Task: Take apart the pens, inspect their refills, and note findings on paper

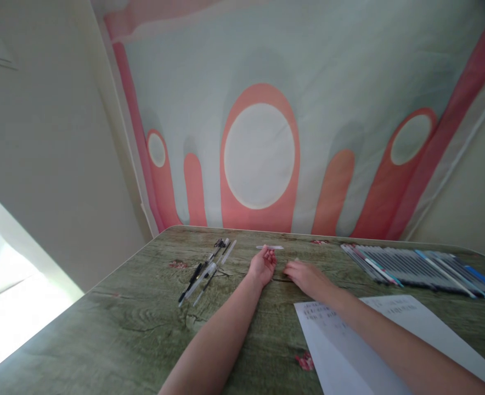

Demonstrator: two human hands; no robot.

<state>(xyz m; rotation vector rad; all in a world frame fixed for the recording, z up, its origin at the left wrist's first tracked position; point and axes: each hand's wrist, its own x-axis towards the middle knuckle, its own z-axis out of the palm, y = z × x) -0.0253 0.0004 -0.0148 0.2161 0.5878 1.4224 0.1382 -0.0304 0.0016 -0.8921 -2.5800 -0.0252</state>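
My left hand is turned partly palm up near the middle of the table, its fingers curled. A short clear plastic tube, looking like a pen barrel, lies crosswise at its fingertips and appears pinched there. My right hand is just to the right, palm down, its fingers bent together; whatever may be between them is hidden. The two hands are close but apart. Left of them lies a group of pens and pen parts, some black and some clear.
White sheets of paper with rows of writing lie under my right forearm. A long row of grey pens or refills, with a few white and blue ones, lies at the right. The wood-patterned table ends near a pink-and-grey backdrop.
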